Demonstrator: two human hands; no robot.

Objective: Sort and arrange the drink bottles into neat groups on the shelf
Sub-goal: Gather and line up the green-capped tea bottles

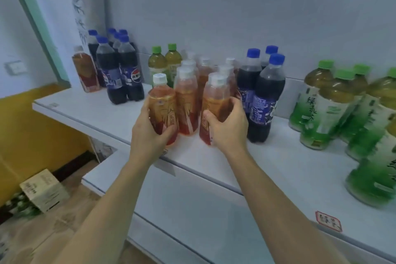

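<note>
hands: left (pixel 147 133), right (pixel 227 128) each grip upright tea bottle (pixel 162 103) | caps up

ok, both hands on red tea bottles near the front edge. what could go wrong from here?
1. The left hand grips a red tea bottle close to the shelf edge; a slip could send it to the floor.
2. The right hand grips another tea bottle right beside the cola bottles; a sideways push may topple them.
3. The tea cluster behind is tightly packed, so nudging one could knock several.
</note>
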